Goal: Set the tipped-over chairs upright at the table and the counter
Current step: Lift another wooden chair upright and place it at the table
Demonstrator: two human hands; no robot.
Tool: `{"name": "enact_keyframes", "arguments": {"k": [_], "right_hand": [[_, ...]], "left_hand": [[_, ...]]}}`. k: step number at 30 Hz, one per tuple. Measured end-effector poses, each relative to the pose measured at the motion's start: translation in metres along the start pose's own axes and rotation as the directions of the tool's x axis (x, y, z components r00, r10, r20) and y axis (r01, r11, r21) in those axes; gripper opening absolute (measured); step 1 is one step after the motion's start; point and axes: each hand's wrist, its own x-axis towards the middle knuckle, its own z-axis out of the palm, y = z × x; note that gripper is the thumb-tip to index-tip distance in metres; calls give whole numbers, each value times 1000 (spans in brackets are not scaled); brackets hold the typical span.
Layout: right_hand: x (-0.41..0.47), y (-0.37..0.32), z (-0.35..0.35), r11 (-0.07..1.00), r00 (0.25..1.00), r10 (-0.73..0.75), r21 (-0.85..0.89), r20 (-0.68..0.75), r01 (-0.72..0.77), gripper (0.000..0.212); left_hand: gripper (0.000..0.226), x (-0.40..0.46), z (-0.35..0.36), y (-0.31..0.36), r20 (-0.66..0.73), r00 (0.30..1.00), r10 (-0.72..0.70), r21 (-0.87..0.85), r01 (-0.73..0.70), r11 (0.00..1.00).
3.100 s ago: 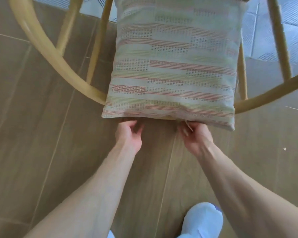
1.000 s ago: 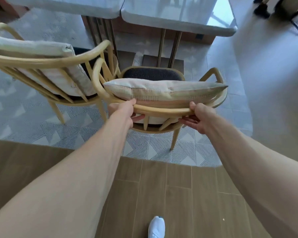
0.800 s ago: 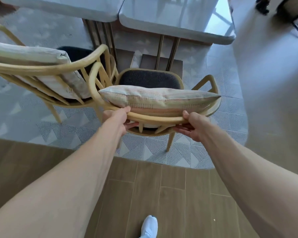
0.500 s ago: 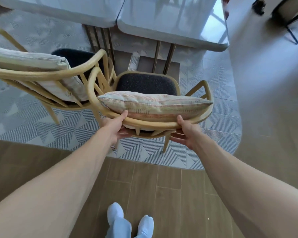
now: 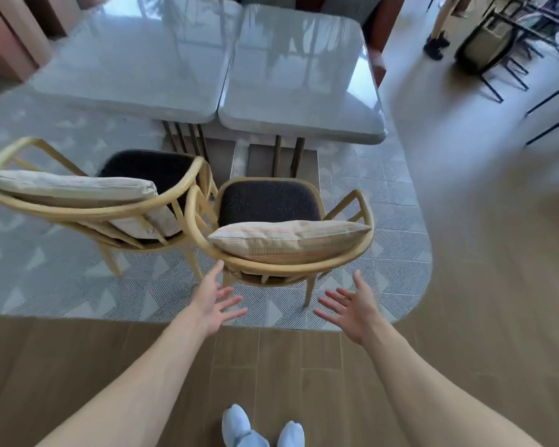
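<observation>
Hands off chair, both released since half a second ago.
Left hand and right hand spread, empty; chair upright at table beside second chair; counter chairs likely next.

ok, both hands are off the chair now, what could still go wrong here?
1. The right chair has its armrest very close to, perhaps touching, the left chair; pushing it in could snag them.
2. The striped cushion leans loosely against the backrest, so a nudge might tip it.
3. Both hands, left and right, are open, so nothing steadies the chair.
</observation>
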Motion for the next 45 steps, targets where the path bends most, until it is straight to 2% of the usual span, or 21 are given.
{"name": "enact_keyframes", "arguments": {"k": [5,10,14,19,23,25,28,32,36,40,45], "right_hand": [[4,6,20,999,1000,10,-43,20,-9,75],[24,14,34,998,998,14,-66,-62,-18,66],[49,9,44,999,995,12,-31,-95,-15,40],[82,-19,45,998,993,-54,-38,-103,50,46],[109,-39,42,987,985,-79,-152,-155,56,33],[117,-47,43,987,982,-85,-150,-169,59,30],[127,-58,50,993,973,-97,-93,-211,78,40],[144,-77,72,994,975,-90,-84,-201,74,26],[158,-93,93,995,985,-73,-82,-157,61,38],[167,-98,98,994,988,-68,-100,-138,54,32],[167,-97,97,989,987,-83,-130,-137,65,34]], "left_hand": [[72,8,21,7,59,997,45,26,-47,999],[64,32,26,4,53,996,65,-13,-65,998],[58,58,28,6,20,998,58,-107,-56,993],[48,92,41,4,-79,995,55,-284,-76,956],[50,101,51,10,-102,995,7,-342,-42,939],[51,103,58,16,-107,994,-11,-353,-27,935],[54,112,73,32,-99,995,1,-344,-35,938],[50,133,83,63,-94,994,61,-294,-86,952],[46,153,85,90,-70,995,72,-253,-88,964],[41,159,86,98,-79,994,72,-220,-88,972],[47,152,88,102,-50,997,65,-221,-75,972]]}}
